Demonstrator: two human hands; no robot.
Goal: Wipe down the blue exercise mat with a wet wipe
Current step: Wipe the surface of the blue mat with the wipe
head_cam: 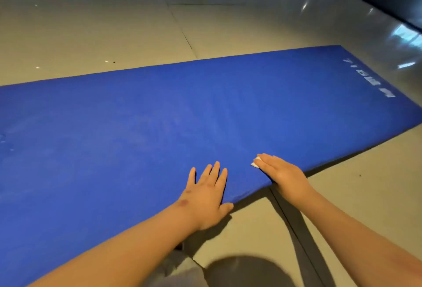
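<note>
Blue exercise mat (159, 115) lies flat on tiled floor (114, 35), running from 9 o'clock to 2 o'clock. Left hand (206, 195), 6 o'clock, flat on mat, fingers spread. Right hand (283, 176), 5 o'clock, fingers straight, presses white wet wipe (256, 163) onto mat near its near edge.

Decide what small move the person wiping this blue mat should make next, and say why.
Probably slide the right hand, pressing the wet wipe at the near edge of the blue mat, forward toward the far edge while the left hand steadies the mat; most of its surface lies beyond the wipe.
</note>
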